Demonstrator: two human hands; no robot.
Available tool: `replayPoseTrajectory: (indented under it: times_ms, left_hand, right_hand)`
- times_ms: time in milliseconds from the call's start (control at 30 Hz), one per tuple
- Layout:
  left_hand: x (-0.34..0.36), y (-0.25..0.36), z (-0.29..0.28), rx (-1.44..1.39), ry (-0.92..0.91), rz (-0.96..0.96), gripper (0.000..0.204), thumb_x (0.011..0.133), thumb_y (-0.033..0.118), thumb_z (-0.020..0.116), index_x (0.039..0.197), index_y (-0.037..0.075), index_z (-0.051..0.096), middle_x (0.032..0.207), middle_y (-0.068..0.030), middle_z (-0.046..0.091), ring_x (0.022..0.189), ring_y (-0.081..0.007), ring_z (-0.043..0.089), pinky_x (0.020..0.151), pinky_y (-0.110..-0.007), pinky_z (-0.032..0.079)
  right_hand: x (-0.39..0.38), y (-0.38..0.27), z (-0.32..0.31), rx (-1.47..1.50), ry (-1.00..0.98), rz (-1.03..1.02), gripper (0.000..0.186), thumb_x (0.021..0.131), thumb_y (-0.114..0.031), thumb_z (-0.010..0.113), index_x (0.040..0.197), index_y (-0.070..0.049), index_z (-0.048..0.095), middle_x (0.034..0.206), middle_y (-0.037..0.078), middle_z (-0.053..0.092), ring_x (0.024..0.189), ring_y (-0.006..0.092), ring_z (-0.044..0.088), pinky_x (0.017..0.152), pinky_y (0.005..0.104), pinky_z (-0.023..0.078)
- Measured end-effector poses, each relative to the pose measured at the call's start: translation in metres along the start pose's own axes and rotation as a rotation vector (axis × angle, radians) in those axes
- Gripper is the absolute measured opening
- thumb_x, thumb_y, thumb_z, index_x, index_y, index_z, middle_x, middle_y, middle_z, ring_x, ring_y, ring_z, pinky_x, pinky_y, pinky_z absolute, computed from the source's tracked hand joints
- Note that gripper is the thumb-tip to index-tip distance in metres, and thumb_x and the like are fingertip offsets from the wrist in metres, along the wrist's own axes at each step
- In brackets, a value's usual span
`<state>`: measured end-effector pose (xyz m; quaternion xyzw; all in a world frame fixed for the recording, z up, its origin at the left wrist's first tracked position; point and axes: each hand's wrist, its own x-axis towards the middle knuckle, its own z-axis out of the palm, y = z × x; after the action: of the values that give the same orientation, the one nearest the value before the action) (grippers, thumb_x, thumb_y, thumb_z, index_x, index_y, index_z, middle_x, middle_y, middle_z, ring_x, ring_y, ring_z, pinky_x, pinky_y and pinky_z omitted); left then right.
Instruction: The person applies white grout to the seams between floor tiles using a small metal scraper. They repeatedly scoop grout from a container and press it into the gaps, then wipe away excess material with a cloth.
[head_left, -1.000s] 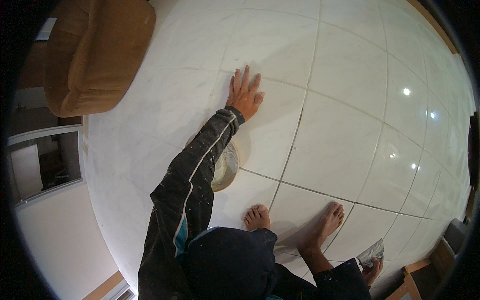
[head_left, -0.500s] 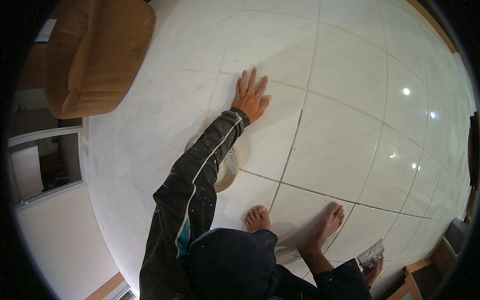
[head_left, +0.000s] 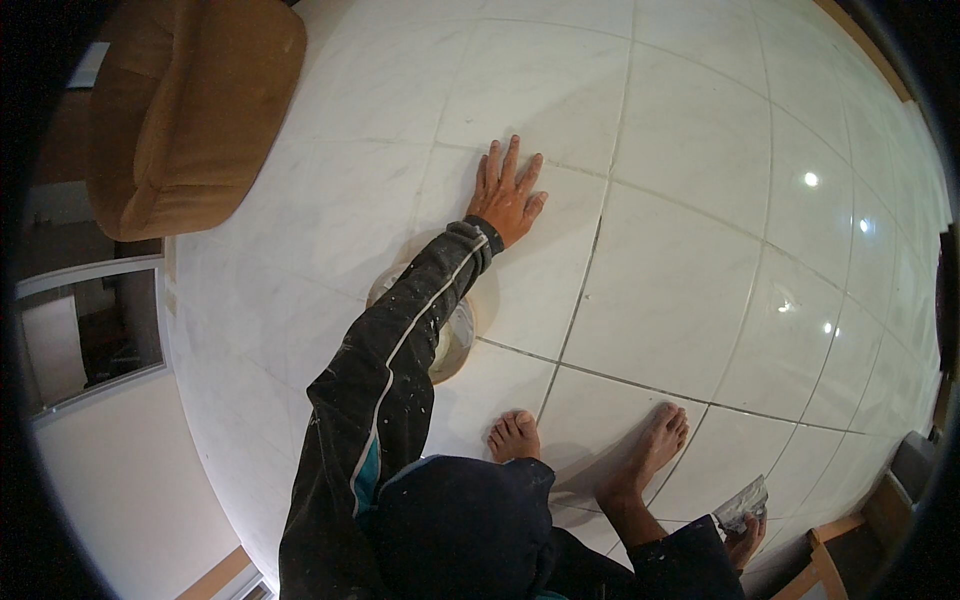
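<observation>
My left hand (head_left: 507,195) lies with fingers spread on the white tile floor (head_left: 680,260), beside a pale joint between tiles. Beneath my left forearm stands a round tub (head_left: 457,345) with pale paste inside, partly covered by the dark sleeve. At the lower right, my right hand (head_left: 744,542) grips a putty knife (head_left: 742,505), its flat wide blade smeared with grey. The handle is hidden in my fingers. Joints near my feet look dark, while those farther off are light.
A brown upholstered seat (head_left: 215,120) stands at the far left. My bare left foot (head_left: 515,437) and right foot (head_left: 655,450) rest on the tiles. Wooden furniture (head_left: 840,550) is at the lower right, and a framed glass panel (head_left: 95,330) is at the left.
My left hand has slid very slightly to the right over the tile. The right hand with the putty knife stays in place.
</observation>
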<state>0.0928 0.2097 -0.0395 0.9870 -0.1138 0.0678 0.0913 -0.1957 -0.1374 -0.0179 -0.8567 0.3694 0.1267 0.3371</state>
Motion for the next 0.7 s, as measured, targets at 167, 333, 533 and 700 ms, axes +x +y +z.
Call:
replayPoseTrajectory:
  times_ms: [167,333,533,700]
  left_hand:
    - [0.002,0.004,0.001,-0.016,0.003,0.012,0.060,0.094,0.038,0.051,0.145,0.010,0.038,0.155,-0.0257,0.014,0.138,-0.0529,0.015,0.110,-0.063,0.020]
    - [0.003,0.009,-0.003,-0.001,-0.053,0.008,0.060,0.096,0.038,0.048,0.147,0.010,0.036,0.155,-0.0260,0.011,0.141,-0.0505,0.010,0.113,-0.061,0.018]
    - [0.007,0.013,-0.003,-0.016,-0.056,0.028,0.057,0.096,0.037,0.048,0.146,0.011,0.039,0.155,-0.0259,0.011,0.141,-0.0507,0.011,0.113,-0.061,0.019]
    - [0.009,0.014,0.000,-0.016,-0.058,0.044,0.056,0.096,0.037,0.048,0.145,0.012,0.039,0.155,-0.0260,0.012,0.141,-0.0507,0.011,0.113,-0.061,0.019]
  right_hand:
    - [-0.002,0.023,0.000,-0.625,0.052,-0.418,0.051,0.107,-0.033,0.025,0.144,0.002,0.024,0.148,0.020,0.030,0.140,0.0316,0.023,0.118,0.0382,0.015]
    - [-0.012,-0.003,-0.008,-0.468,-0.038,-0.268,0.054,0.107,-0.035,0.026,0.147,0.000,0.019,0.152,0.017,0.023,0.142,0.0291,0.019,0.118,0.0366,0.015]
    - [-0.006,0.012,-0.003,-0.377,-0.055,-0.196,0.056,0.106,-0.037,0.027,0.148,0.000,0.020,0.154,0.016,0.020,0.143,0.0276,0.018,0.119,0.0358,0.014]
    - [-0.008,0.003,-0.002,-0.504,0.044,-0.331,0.045,0.105,-0.024,0.036,0.141,0.002,0.030,0.147,0.017,0.031,0.138,0.0290,0.027,0.116,0.0373,0.020]
